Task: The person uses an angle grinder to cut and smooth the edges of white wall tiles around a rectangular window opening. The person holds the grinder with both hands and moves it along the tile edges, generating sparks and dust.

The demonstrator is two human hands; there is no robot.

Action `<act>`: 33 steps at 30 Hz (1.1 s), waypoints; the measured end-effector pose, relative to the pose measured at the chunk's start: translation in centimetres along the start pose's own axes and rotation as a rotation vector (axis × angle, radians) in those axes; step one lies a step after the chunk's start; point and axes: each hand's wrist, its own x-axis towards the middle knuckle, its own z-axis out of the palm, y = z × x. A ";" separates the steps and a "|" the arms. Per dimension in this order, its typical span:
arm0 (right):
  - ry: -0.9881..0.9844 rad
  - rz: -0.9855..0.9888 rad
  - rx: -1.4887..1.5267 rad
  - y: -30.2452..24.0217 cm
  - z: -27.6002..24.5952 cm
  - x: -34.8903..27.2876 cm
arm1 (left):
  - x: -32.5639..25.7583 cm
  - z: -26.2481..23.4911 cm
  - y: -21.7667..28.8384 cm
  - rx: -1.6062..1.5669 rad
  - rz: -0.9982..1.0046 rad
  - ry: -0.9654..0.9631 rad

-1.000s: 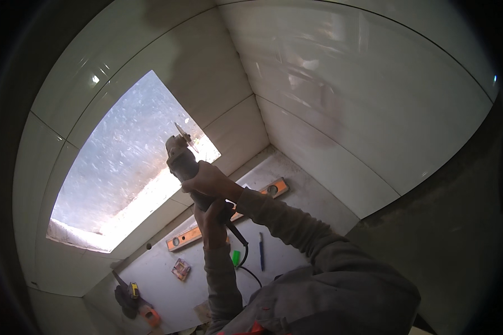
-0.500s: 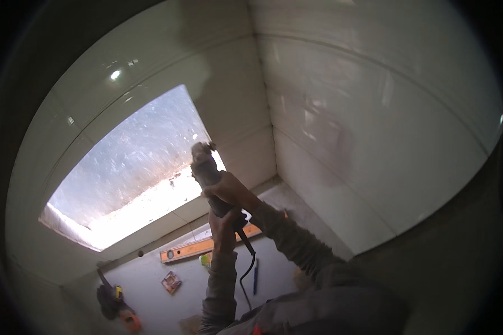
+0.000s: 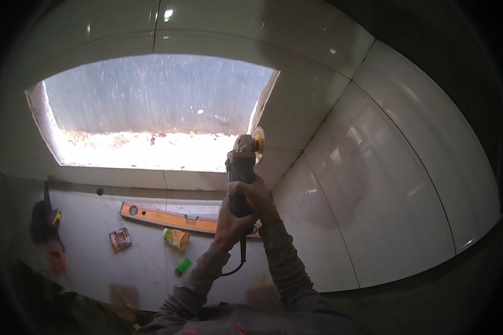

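An angle grinder (image 3: 241, 164) stands nearly upright in my two hands, its head pointing away from me. My left hand (image 3: 231, 226) is closed round the rear end of its body, just above the black cord (image 3: 242, 248). Higher up, my right hand (image 3: 258, 200) wraps the dark middle of the body. The thin disc (image 3: 260, 139) faces right, beside the lower right corner of a window opening (image 3: 151, 97) in the tiled wall. Whether the disc touches the tile edge (image 3: 267, 96), I cannot tell.
Below the opening, a ledge carries an orange spirit level (image 3: 167, 216), a colourful packet (image 3: 176, 238), a small green object (image 3: 183, 266) and a small box (image 3: 120, 239). A yellow-black tape measure (image 3: 56, 219) lies far left. A glossy tiled wall (image 3: 385, 184) rises close on the right.
The view has turned, so the opening now looks level and more of the ledge shows. The grinder's disc has come into sight on its right side. Both hands keep their grip.
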 end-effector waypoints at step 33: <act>0.228 0.057 0.211 -1.4 5.6 -17.0 | -23.8 -7.4 30.5 1.364 0.543 -0.137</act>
